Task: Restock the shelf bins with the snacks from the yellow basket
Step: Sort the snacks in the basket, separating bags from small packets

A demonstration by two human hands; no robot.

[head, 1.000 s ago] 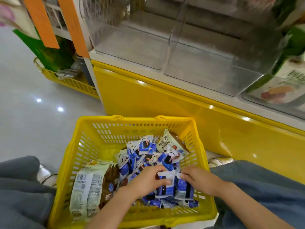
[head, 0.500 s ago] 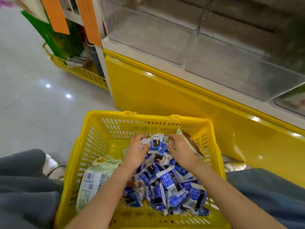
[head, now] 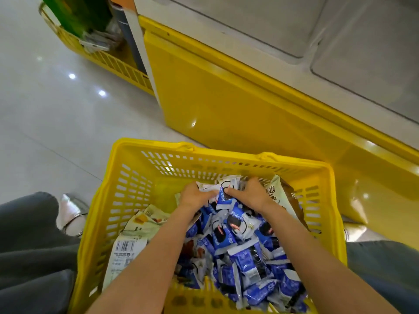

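- I am looking down into the yellow basket [head: 127,191], which sits on the floor [head: 45,114] right in front of the yellow shelf base [head: 238,105].
- The snack packets [head: 244,252], small blue-and-white wrappers, lie heaped in the right and middle of the basket, from the near wall to the far wall.
- Both forearms reach over the near rim, and the two hands meet at the far end of the heap, almost touching each other.
- The left hand [head: 195,197] is knuckles-up with its fingers curled down and closed round a bunch of white-edged packets. The fingertips are buried in the wrappers, so I cannot see them.
- The right hand [head: 251,194] is curled the same way, gathering packets from the other side. Its thumb presses on a blue packet between the two hands, and its other fingertips are hidden in the pile.
- A large pale bag [head: 129,248] with a barcode lies flat along the basket's left side, partly under the left forearm.
- A brown-and-cream bag [head: 285,196] leans against the basket's right wall, just beside the right hand.
- The clear shelf bins [head: 362,57] sit on top of the shelf base, above and beyond the basket. I see no packets in the parts that show.
- Dark trouser legs [head: 29,234] frame the basket on both sides, and a silvery shoe [head: 70,214] rests on the floor just left of it.
- A second yellow rack [head: 108,62] with green packaging stands at the upper left, well apart from the hands.
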